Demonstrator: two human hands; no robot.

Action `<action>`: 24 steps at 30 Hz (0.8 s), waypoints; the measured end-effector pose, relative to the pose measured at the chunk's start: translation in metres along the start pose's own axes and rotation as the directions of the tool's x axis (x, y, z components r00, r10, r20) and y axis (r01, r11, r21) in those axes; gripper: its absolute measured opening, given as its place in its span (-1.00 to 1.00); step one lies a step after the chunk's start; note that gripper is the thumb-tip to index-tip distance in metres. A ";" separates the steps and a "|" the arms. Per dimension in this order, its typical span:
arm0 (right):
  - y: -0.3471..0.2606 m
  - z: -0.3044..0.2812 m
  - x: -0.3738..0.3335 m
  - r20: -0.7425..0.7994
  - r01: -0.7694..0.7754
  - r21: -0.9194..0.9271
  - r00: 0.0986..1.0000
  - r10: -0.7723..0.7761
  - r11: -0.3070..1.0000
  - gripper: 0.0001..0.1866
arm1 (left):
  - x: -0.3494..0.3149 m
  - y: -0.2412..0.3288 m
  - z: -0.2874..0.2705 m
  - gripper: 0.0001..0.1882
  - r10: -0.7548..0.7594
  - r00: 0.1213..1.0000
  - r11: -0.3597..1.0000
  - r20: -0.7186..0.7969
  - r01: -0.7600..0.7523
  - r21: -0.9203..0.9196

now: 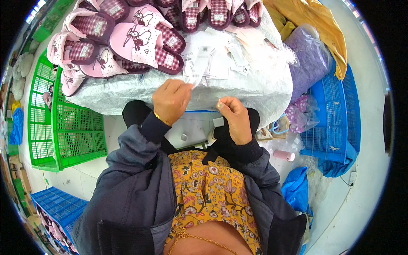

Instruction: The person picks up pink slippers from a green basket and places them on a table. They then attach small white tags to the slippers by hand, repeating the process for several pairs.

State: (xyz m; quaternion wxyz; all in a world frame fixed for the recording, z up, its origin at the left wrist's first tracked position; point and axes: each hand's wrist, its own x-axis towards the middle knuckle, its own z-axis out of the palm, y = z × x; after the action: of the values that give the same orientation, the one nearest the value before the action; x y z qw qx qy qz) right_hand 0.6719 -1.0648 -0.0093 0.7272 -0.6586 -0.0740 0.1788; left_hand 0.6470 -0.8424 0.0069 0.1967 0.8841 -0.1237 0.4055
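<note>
My left hand (pixel 171 101) is closed in a pinch at the near edge of the plastic-covered table. From its fingers a thin, translucent whitish strip (pixel 199 73) stretches up and away over the tabletop. My right hand (pixel 236 120) hangs a little to the right, apart from the left, with thumb and forefinger pressed together. A tiny pale spot (pixel 219 105) shows at those fingertips, too small to make out. Pink and maroon slippers (pixel 135 42) with checked insoles lie piled just beyond my left hand. Paper labels (pixel 236 55) are scattered on the table beyond both hands.
Clear plastic sheeting (pixel 263 85) covers the table. Green crates (pixel 78 127) stand at left, a blue crate (pixel 55 204) at lower left and another blue crate (pixel 327 123) at right. A purple bundle (pixel 308 57) and yellow cloth (pixel 327 25) lie by the table's right side.
</note>
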 end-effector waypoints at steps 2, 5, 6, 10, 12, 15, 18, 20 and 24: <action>0.003 0.009 0.006 0.015 0.056 0.063 0.998 -0.057 0.996 -0.81 | -0.014 0.015 -0.015 -0.75 0.022 0.999 0.999 0.032 -0.021 -0.048; 0.007 0.026 0.016 0.000 0.043 0.124 0.999 -0.043 0.991 -0.84 | -0.034 0.030 -0.031 -0.68 0.077 0.993 0.992 0.094 -0.067 -0.106; 0.012 0.030 0.019 -0.004 0.039 0.106 0.999 -0.039 0.994 -0.85 | -0.040 0.032 -0.032 -0.68 0.096 0.989 0.987 0.116 -0.080 -0.141; 0.020 0.042 0.019 -0.126 0.127 0.027 0.984 -0.123 0.991 -0.88 | -0.048 0.033 -0.042 -0.56 -0.026 0.988 0.960 0.155 0.068 -0.273; 0.010 0.047 0.011 -0.098 0.128 0.022 0.987 -0.125 0.992 -0.88 | -0.044 0.030 -0.044 -0.53 -0.233 0.957 0.910 0.174 0.277 -0.309; 0.010 0.052 0.004 -0.016 0.159 -0.100 0.987 -0.162 0.982 -0.89 | -0.046 0.018 -0.035 -0.63 -0.453 0.737 0.545 0.502 0.674 -0.499; 0.006 0.056 -0.001 0.077 0.111 -0.213 0.992 -0.097 0.971 -0.90 | -0.058 0.012 -0.017 -0.80 -0.455 0.516 0.014 0.725 0.819 -0.574; 0.010 0.052 0.001 -0.009 0.298 -0.347 0.947 -0.321 0.889 -0.90 | -0.056 0.014 -0.016 -0.84 -0.459 0.483 -0.113 0.746 0.801 -0.588; -0.005 0.046 -0.005 0.020 0.500 -0.674 0.748 -0.663 0.544 -0.89 | -0.058 0.011 -0.017 -0.77 -0.445 0.460 -0.155 0.769 0.806 -0.572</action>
State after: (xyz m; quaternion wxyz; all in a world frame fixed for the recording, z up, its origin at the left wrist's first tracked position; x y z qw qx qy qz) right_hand 0.6527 -1.0241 0.0016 0.4769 -0.8181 -0.2584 -0.1912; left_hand 0.5943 -0.8408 -0.0252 0.8150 0.5692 0.0956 -0.0513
